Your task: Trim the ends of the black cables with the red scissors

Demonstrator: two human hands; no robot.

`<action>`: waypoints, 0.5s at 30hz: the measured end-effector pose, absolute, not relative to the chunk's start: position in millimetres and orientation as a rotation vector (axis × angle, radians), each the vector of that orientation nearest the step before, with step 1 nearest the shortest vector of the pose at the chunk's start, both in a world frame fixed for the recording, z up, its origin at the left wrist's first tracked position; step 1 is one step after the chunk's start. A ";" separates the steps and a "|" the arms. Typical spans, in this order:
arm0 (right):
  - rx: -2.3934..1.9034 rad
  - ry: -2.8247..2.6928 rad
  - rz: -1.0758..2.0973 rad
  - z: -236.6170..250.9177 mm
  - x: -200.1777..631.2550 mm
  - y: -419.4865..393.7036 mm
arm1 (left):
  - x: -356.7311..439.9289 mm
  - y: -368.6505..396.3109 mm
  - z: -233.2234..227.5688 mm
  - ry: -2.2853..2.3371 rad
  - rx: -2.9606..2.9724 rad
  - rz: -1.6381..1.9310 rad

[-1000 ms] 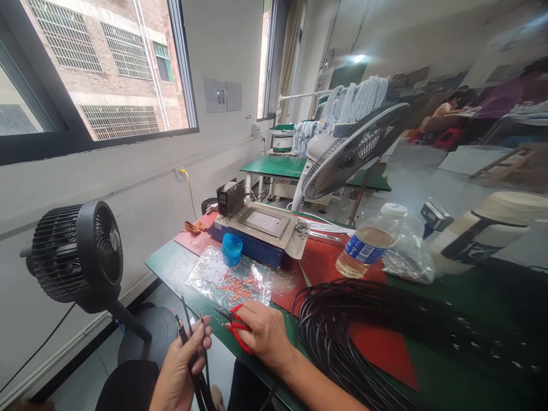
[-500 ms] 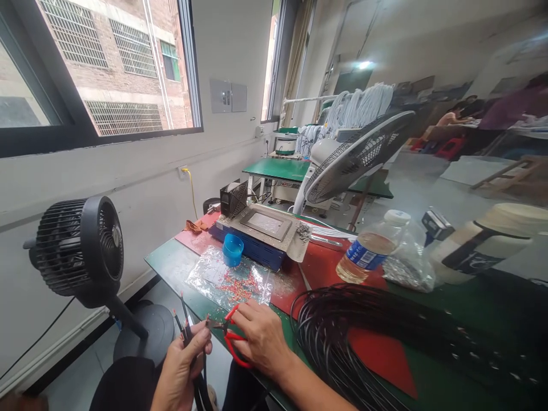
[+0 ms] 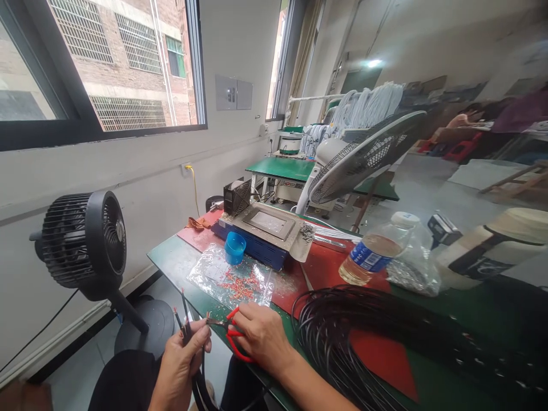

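1. While cables (image 3: 201,391) are clasped in the left hand's (image 3: 182,357) curled fingers, near-left of the cup (image 3: 235,249), one end is met by scissors (image 3: 227,325).
2. Scissors are gripped by the right hand (image 3: 263,337), cup-side front.
3. Coil (image 3: 329,331) is laid near-right of the cup.

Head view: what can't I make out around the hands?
Head view, too small: whether the red-handled scissors touch the wire tip.
Head view, hidden by fingers: the part of the black cables inside the left hand.
Head view, cut off by bottom edge: the cables' lower run.
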State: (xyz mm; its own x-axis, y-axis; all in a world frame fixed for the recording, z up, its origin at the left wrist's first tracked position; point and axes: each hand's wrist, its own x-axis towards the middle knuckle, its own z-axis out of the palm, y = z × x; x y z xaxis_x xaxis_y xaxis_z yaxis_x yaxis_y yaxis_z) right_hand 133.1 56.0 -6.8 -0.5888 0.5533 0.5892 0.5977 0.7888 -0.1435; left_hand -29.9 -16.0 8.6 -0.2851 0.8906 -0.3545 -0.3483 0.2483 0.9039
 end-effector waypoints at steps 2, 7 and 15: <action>-0.830 -2.311 -0.129 -8.5 132.9 55.5 | -29.7 -16.7 9.8 1.343 0.562 1.342; -0.824 -2.262 -0.001 -14.2 130.8 52.2 | -28.3 -16.1 13.6 1.355 0.527 1.335; -0.988 -1.933 1.116 -9.1 130.6 59.9 | -24.4 -13.1 16.6 1.440 0.548 1.345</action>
State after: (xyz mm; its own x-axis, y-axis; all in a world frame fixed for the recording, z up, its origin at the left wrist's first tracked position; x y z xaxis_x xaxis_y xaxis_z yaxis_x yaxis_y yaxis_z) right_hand 130.6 59.9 -9.1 -0.4752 0.8605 0.1836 0.2709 0.3416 -0.9000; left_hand -24.4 -13.1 16.6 -0.3525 0.8597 -0.3698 -0.3102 0.2655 0.9129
